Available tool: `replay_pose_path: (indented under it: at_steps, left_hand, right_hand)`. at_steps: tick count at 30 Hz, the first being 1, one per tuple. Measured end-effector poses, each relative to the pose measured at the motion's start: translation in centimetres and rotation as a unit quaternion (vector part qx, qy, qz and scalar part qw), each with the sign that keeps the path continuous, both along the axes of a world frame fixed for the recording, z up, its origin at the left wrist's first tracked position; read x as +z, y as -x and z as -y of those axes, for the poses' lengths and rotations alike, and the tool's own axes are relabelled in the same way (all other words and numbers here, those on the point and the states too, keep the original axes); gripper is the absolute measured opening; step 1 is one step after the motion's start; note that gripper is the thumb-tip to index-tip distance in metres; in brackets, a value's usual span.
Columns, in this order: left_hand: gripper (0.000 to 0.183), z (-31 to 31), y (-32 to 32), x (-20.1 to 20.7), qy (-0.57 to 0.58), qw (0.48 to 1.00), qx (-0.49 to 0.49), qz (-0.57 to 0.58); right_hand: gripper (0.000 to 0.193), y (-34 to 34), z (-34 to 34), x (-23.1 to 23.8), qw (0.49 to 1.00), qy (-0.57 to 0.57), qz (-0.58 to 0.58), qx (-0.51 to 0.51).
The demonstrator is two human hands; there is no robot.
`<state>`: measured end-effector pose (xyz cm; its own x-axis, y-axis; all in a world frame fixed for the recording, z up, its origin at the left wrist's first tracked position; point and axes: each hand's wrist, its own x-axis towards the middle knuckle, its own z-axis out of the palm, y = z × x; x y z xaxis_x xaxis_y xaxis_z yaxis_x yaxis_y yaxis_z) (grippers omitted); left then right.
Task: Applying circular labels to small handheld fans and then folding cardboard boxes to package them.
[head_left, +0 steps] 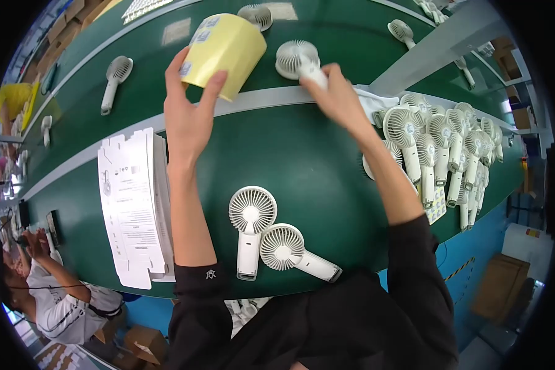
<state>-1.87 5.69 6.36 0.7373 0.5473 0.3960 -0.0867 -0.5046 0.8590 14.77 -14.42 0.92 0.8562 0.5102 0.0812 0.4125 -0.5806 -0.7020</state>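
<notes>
My left hand (190, 117) grips a roll of pale yellow label paper (233, 52), with the thumb at its lower rim and blue-and-white labels along its left side. The roll is tilted above the far rail of the bench. To its right, my right hand (339, 102) is closed round the handle of a white handheld fan (297, 57), whose round grille points away from me. Closer to my body, one white fan (251, 213) and a second white fan (282, 246) lie on the green bench with their heads touching.
A stack of white printed card sheets (132, 209) lies left of my forearm. Many white fans (443, 131) are piled at the right, beside a grey post (438, 49). Beyond the rail (259, 100), another fan (117, 71) lies on green surface. A co-worker (68, 302) sits at the left.
</notes>
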Motion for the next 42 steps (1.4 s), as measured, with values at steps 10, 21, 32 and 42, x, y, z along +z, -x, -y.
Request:
replay_pose_path:
  at_steps: [10, 21, 32, 42]
  left_hand:
    - [0.043, -1.2, 1.9, 2.4, 0.050, 0.991, 0.047, 0.111]
    - [0.039, -2.1, 2.4, 2.0, 0.006, 0.992, 0.074, 0.099]
    - [0.034, -0.7, 1.0, 0.7, -0.088, 0.995, 0.040, -0.016]
    - [0.027, 1.3, -0.4, -0.6, -0.123, 0.986, -0.035, -0.106]
  right_hand:
    - [0.042, -9.2, -14.1, -3.6, 0.986, 0.010, 0.163, -0.030]
    - [0.056, -6.3, -14.4, -1.9, 0.961, -0.130, -0.240, -0.047]
    - [0.029, 5.2, -1.2, 1.9, 0.806, -0.415, -0.421, 0.032]
    - [0.028, 5.0, 2.3, 2.5, 0.745, -0.469, -0.466, 0.092]
